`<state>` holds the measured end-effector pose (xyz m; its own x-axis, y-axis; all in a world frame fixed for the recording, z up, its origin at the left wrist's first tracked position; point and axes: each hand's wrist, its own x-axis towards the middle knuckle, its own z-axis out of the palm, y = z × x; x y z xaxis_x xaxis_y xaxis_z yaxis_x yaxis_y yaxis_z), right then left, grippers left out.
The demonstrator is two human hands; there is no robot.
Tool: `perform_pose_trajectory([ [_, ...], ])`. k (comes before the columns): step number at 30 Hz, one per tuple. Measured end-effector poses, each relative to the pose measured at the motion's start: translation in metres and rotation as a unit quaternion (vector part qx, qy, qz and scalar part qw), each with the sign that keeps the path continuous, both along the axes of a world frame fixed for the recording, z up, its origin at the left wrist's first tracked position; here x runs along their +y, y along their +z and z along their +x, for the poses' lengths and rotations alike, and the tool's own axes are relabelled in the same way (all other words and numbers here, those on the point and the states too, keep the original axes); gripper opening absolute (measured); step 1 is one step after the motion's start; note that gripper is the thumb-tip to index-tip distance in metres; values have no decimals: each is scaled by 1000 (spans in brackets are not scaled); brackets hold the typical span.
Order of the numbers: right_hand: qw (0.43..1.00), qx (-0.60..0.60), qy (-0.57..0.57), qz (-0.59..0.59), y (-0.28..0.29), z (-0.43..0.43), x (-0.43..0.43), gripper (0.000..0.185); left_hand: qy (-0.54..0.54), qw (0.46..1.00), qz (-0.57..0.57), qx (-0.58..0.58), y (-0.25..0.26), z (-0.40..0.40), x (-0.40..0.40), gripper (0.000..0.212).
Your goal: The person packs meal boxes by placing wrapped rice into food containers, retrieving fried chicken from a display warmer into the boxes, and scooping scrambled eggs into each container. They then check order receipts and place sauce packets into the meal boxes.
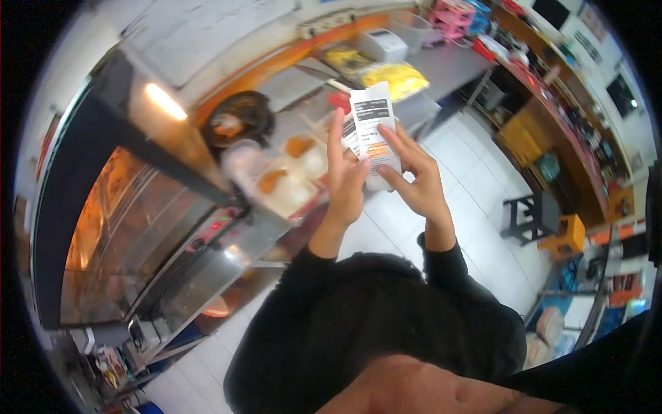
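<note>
In front of my chest I hold printed paper slips between both hands. My left hand (347, 186) grips the slips from the left side, its thumb near the lower part. My right hand (418, 168) pinches the front slip (373, 111) from the right, with thumb and forefinger on its face. It bears dark printed bands and orange marks. Behind it, to the left, part of a second slip (350, 133) shows. Beyond my left hand, open food containers (243, 182) hold white rice and orange-brown food; blur hides their details.
A lit glass-fronted warming cabinet (129, 227) stands at left. A dark round pan (240, 116), yellow packs (395, 80) and a small white printer (382, 45) sit on the counter. Black (532, 217) and yellow (563, 235) stools stand on the tiled floor (465, 171) at right.
</note>
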<state>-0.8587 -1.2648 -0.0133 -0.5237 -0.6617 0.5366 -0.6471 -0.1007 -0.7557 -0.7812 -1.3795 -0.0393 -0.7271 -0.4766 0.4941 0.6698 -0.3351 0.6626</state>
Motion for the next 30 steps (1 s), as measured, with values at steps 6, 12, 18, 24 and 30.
perform_pose_trajectory([
  [6,983,-75,-159,-55,-2,-65,78,51,-4,999,-52,-13,-5,-88,74,74],
  [12,976,4,-216,-28,-30,-125,99,33,-26,996,-88,-26,-6,-145,91,76],
  [18,989,-124,-78,-1,-27,-178,58,31,-143,984,91,-49,-2,-194,54,49],
  [24,965,-244,91,36,-86,-259,8,46,-8,971,235,-30,-22,-246,-21,49],
  [30,672,-493,346,431,-256,-305,117,51,17,967,245,65,-16,-267,-90,50],
])
